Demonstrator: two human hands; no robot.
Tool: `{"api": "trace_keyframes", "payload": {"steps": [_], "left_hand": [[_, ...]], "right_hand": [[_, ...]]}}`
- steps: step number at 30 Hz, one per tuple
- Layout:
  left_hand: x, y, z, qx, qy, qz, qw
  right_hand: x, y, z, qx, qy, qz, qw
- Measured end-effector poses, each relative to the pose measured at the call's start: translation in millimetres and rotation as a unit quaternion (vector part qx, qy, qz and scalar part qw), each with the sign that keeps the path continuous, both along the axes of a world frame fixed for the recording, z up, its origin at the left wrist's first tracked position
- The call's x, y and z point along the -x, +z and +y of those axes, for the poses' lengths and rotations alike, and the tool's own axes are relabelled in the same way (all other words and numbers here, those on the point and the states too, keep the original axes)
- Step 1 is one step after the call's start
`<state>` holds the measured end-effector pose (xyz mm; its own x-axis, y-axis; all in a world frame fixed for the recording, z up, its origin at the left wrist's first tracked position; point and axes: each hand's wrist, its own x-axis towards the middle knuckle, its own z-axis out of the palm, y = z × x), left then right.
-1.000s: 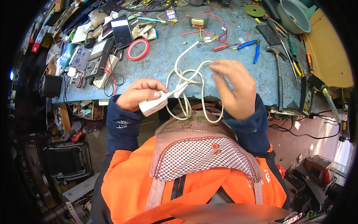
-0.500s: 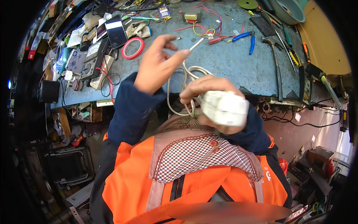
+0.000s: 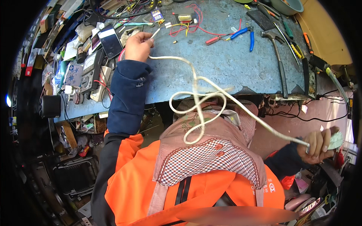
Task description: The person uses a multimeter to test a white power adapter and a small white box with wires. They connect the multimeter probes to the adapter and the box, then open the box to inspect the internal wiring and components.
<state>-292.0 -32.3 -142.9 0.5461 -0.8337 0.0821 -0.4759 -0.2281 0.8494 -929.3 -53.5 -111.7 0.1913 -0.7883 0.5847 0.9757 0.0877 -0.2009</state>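
My left hand (image 3: 138,46) is closed on a white cable (image 3: 173,57) close to its end, over the left part of the blue bench top. The cable's thin tip juts past the fingers. From there it runs in loose loops across the bench edge and my apron (image 3: 203,147), then up and over to the right. At the far right, off the bench, my right hand (image 3: 316,146) grips a pale boxy plug-like block (image 3: 335,140), mostly hidden by the fingers. The other end of the cable meets this hand. What kind of block it is, I cannot make out.
On the right of the bench lie a hammer (image 3: 279,60), blue-handled pliers (image 3: 247,35) and a red-handled screwdriver (image 3: 213,40). A multimeter (image 3: 90,69) and a phone (image 3: 110,40) lie at the left. Red and yellow wires (image 3: 196,26) spread at the back.
My hands have moved apart: the left forward and left with the cable end, the right far out to the right with the block. The gathered cable has stretched into loose loops between them.
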Motion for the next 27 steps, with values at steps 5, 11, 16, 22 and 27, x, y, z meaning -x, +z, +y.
{"api": "trace_keyframes", "payload": {"steps": [5, 11, 16, 22, 27], "left_hand": [[1, -5, -1, -0.078, -0.097, 0.000, 0.992], [-31, -14, -99, 0.104, -0.149, -0.130, 0.975], [-51, -46, -169, 0.081, -0.318, -0.006, 0.945], [-23, -25, -156, 0.076, -0.318, -0.075, 0.942], [-15, -23, -156, 0.060, -0.277, -0.161, 0.945]], "right_hand": [[23, -47, 30, -0.128, -0.200, 0.387, 0.891], [-82, -100, 57, -0.164, -0.169, 0.584, 0.777], [-95, -131, 45, -0.083, -0.126, 0.606, 0.781], [-77, -145, 46, -0.162, -0.139, 0.551, 0.807], [-73, -157, 40, -0.204, -0.120, 0.524, 0.818]]}}
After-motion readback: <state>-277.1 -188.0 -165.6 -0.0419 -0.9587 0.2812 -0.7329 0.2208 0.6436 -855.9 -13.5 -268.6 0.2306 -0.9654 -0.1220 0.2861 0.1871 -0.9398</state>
